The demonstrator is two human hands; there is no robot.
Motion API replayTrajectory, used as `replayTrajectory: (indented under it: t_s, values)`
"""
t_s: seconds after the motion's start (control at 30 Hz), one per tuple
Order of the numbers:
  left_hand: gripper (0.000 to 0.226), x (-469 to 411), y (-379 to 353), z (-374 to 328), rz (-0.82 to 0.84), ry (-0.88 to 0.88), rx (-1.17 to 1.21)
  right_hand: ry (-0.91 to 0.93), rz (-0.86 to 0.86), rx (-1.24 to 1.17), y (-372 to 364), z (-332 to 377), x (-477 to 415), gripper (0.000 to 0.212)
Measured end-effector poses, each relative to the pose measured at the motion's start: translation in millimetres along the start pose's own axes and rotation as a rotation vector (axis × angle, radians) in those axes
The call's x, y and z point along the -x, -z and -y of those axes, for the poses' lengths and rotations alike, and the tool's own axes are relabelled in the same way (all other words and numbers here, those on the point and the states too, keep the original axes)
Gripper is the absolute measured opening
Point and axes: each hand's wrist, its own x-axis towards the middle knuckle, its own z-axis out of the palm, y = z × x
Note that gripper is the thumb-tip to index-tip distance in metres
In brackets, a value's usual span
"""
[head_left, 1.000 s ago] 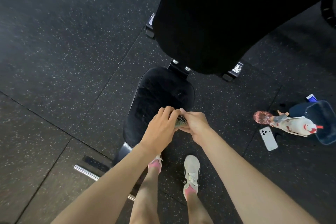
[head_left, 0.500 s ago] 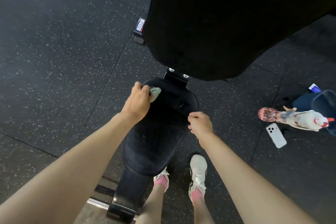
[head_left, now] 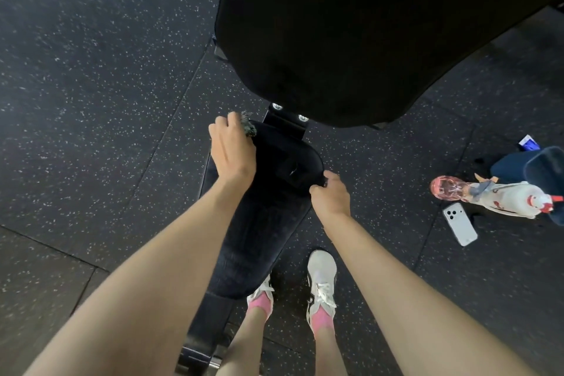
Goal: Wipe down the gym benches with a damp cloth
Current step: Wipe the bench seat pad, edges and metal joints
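In the head view, a small bunched cloth is gripped in the left hand and pressed on the far left corner of the seat pad, just below the bolted bracket under the raised backrest. The pad's right edge is clasped by the curled fingers of the right hand, apparently to steady it. The step in hand is judged to be the wiping of the seat pad, at its far end. Next, firm strokes along the pad toward the near end are called for. The backrest is probably left for afterwards.
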Motion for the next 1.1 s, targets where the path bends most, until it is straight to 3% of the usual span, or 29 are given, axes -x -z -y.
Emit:
replayTrajectory:
  t_s: [0.2, 0.37, 0.53, 0.63, 0.73, 0.93, 1.0, 1.1]
  values:
    - [0.047, 41, -24, -13, 0.071, -0.246, 0.010, 0.040, 0.012, -0.068, 7, -9, -8, 0.055]
    - [0.044, 71, -36, -23, 0.288, -0.550, -0.086, 0.016, 0.044, -0.185, 8, -15, -7, 0.054]
    - [0.048, 43, -21, -10, 0.327, -0.829, -0.215, -0.009, 0.090, -0.221, 12, -13, -7, 0.054]
    - [0.054, 10, -6, 15, 0.256, -0.772, -0.221, -0.030, 0.112, -0.215, 13, -12, -9, 0.058]
    - [0.054, -5, 1, 34, 0.132, -0.560, -0.154, -0.034, 0.109, -0.200, 12, -12, -12, 0.058]
    - [0.045, 18, -19, -19, -0.054, 0.128, 0.065, -0.062, 0.119, -0.226, 13, -15, -13, 0.060]
    - [0.047, 24, -26, -35, -0.009, 0.096, 0.085, -0.078, 0.143, -0.253, 13, -17, -14, 0.059]
    - [0.049, 44, -39, -53, 0.128, -0.194, 0.027, -0.097, 0.156, -0.289, 15, -19, -17, 0.058]
